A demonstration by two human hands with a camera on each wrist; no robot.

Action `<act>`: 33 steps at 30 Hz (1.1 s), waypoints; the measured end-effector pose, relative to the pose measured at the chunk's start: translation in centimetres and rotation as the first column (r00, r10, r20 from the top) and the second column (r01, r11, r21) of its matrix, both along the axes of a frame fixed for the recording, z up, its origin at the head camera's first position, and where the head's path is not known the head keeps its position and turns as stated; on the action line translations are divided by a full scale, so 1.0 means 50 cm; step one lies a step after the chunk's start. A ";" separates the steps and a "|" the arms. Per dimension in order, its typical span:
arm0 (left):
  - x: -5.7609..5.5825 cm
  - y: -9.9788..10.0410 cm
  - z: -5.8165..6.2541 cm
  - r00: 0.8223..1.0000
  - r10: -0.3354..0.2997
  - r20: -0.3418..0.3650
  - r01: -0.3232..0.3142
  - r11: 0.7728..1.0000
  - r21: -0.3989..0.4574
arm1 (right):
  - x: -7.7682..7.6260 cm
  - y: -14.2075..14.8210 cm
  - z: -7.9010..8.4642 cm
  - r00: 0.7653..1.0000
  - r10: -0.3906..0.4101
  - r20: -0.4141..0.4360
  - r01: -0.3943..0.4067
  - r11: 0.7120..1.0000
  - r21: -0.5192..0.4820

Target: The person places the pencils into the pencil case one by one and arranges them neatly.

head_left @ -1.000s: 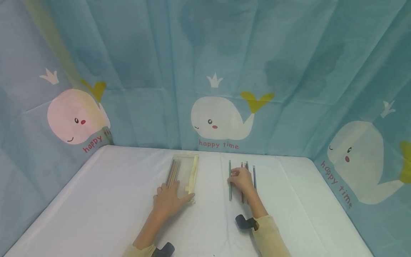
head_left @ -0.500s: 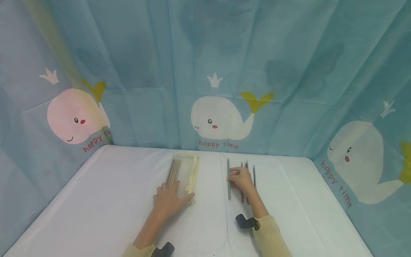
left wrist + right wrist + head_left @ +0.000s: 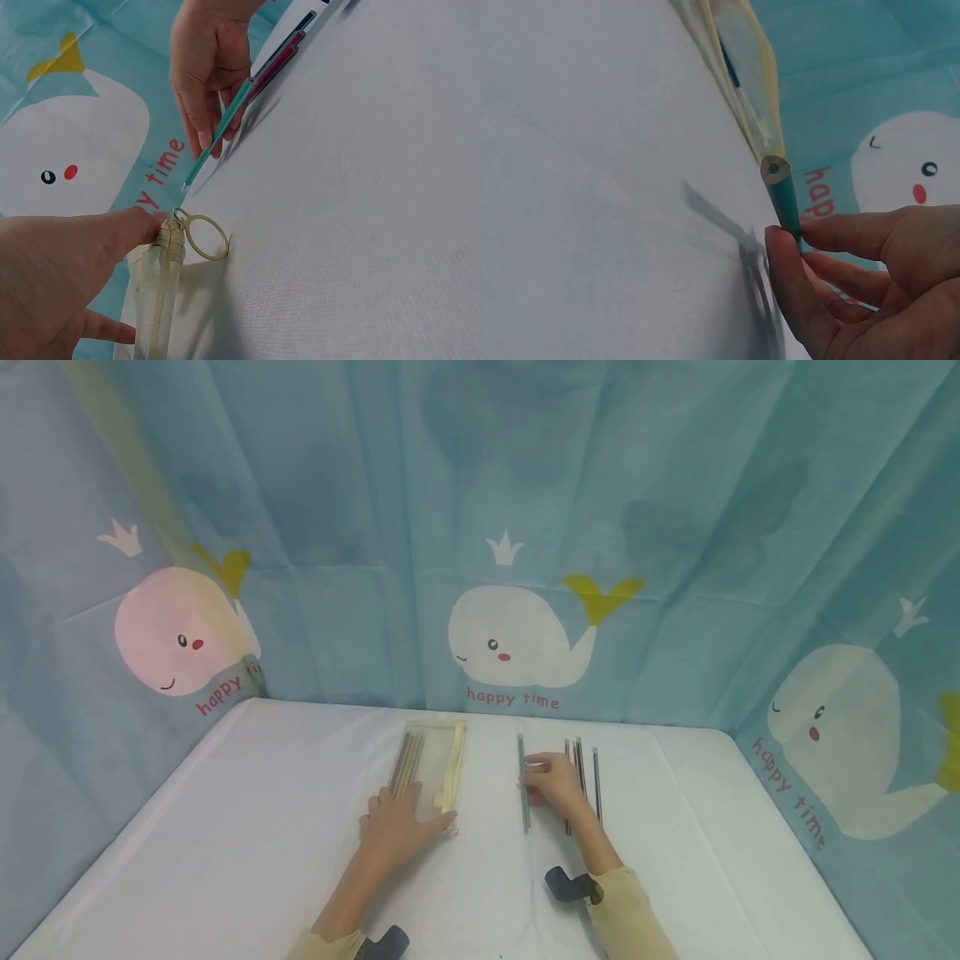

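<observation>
Across the white table (image 3: 262, 818), the left hand (image 3: 397, 828) lay spread on the pouch (image 3: 435, 760) at left, seemingly steadying it, while the right hand (image 3: 557, 782) pinched the green pencil (image 3: 526, 808) mid-length, likely for balance, between pouch and other pencils (image 3: 580, 764).

The blue curtain (image 3: 352, 635) reads "happy time" centre and right; "happy ti" left.

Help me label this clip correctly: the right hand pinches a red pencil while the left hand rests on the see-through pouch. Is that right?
Not quite: the pencil is green, not red, as the right wrist view shows. The right hand does pinch it, while the left hand rests on the see-through pouch.
</observation>
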State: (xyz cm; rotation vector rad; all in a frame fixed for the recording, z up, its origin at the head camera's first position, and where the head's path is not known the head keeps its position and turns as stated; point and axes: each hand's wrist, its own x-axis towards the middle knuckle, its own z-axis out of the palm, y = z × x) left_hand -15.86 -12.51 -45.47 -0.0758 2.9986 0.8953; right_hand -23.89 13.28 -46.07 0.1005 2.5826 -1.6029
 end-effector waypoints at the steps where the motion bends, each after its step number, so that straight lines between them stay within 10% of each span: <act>1: 0.000 0.000 -0.001 1.000 0.001 -0.001 -0.001 1.000 -0.002 | 0.001 -0.004 0.001 1.000 0.003 0.006 -0.003 1.000 -0.004; 33: -0.008 -0.005 -0.007 1.000 -0.008 0.027 0.008 1.000 -0.011 | 0.005 -0.098 0.000 0.988 0.157 -0.006 -0.157 0.987 -0.041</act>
